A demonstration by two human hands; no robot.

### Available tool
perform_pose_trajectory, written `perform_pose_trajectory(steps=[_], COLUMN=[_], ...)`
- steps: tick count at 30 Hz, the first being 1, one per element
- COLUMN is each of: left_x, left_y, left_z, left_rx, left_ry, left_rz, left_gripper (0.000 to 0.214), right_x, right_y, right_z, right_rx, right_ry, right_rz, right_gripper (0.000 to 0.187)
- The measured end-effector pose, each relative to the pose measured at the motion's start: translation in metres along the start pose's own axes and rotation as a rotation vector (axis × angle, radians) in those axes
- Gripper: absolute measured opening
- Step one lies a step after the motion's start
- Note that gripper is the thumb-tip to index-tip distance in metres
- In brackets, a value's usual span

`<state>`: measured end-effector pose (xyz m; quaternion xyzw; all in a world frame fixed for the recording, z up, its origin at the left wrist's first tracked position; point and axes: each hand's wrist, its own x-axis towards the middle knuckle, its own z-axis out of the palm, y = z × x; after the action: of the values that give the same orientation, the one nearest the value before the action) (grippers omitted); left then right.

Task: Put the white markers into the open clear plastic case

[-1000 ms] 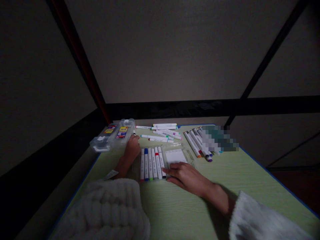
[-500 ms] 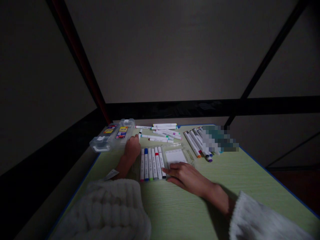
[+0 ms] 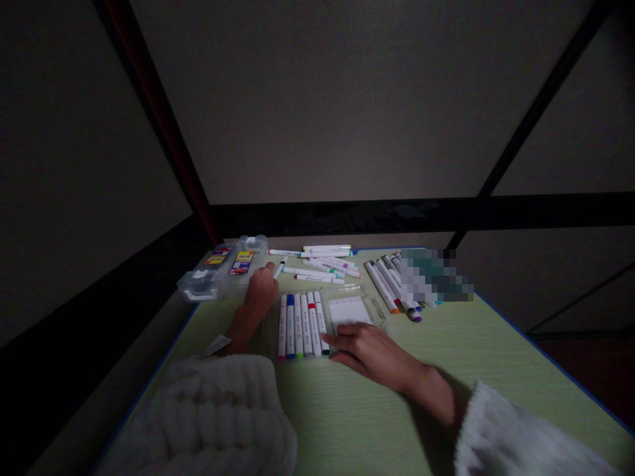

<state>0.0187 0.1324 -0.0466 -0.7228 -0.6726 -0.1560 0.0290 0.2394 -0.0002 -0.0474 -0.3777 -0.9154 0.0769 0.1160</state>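
My left hand (image 3: pixel 262 287) is closed around a white marker (image 3: pixel 280 267) with a dark band, whose far end sticks out above the fingers. Beneath and between my hands lies a clear plastic tray (image 3: pixel 353 289), its left part filled with a row of several white markers (image 3: pixel 303 325) with coloured ends. My right hand (image 3: pixel 368 347) rests palm down with fingers stretched over the tray's near right part. Its index fingertip touches the row's rightmost marker, the one with a black end. A white card (image 3: pixel 349 310) shows in the tray just beyond these fingers.
Loose markers (image 3: pixel 320 272) lie scattered at the table's far side. On the right, another group of markers (image 3: pixel 381 285) lies beside a blurred-out patch. A clear plastic case (image 3: pixel 223 274) with colourful labels stands at the back left edge. A wall rises behind the table (image 3: pixel 347 423).
The marker in my left hand has tilted more to the right, and that hand has shifted very slightly left. My right hand stays in place on the tray.
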Motion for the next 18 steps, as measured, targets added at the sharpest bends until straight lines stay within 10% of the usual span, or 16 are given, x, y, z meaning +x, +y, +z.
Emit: perform_pose_trajectory(steps=[9, 18], left_x=[0.003, -0.010], left_y=[0.007, 0.042], left_z=[-0.014, -0.032], left_rx=[-0.360, -1.242], left_ry=[0.035, -0.260], left_rz=[-0.049, -0.155], left_gripper=[0.035, 0.019], right_x=[0.000, 0.000], right_y=[-0.002, -0.002], right_z=[-0.002, -0.001], right_rx=[-0.026, -0.019], right_ry=[-0.007, 0.008], right_rz=[0.010, -0.004], right_gripper=[0.035, 0.035])
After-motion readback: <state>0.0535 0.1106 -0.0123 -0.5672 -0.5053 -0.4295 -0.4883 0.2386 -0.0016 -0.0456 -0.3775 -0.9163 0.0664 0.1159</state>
